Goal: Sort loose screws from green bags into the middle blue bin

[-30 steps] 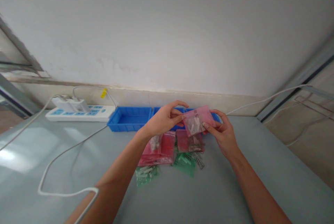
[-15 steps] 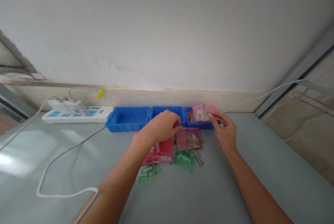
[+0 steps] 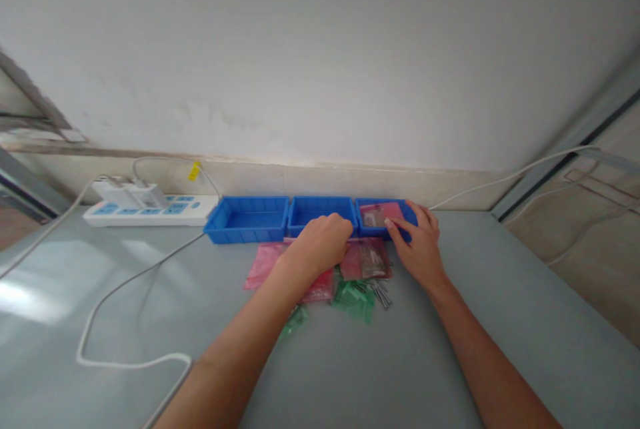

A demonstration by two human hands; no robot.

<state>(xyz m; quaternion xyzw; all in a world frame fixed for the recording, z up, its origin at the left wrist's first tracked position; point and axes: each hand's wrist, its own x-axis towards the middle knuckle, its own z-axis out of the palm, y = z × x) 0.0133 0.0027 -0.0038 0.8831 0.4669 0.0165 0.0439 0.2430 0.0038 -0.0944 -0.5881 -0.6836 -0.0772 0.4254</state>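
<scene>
My right hand (image 3: 420,242) is at the right-hand blue bin (image 3: 383,234), fingers apart over its right end and thumb at its front rim. A pink plastic bag (image 3: 377,214) of small parts lies in that bin, close to the thumb. My left hand (image 3: 325,241) is closed, knuckles up, in front of the middle blue bin (image 3: 323,205). Its fingertips are hidden beside the left edge of another pink bag (image 3: 369,259). More pink bags (image 3: 263,265) lie partly under my left wrist. Green bags (image 3: 354,301) and loose screws (image 3: 383,295) lie nearer me.
The left blue bin (image 3: 250,235) stands in line with the others along the wall (image 3: 320,69). Beside it is a white power strip (image 3: 145,215) with plugged-in adapters. A white cable (image 3: 135,365) loops across the grey table (image 3: 400,375) and over my left forearm.
My right hand has lowered the pink bag into the right-hand bin, and its fingers have spread. My left hand stays closed over the bags, shifted slightly right. The view has tilted a little.
</scene>
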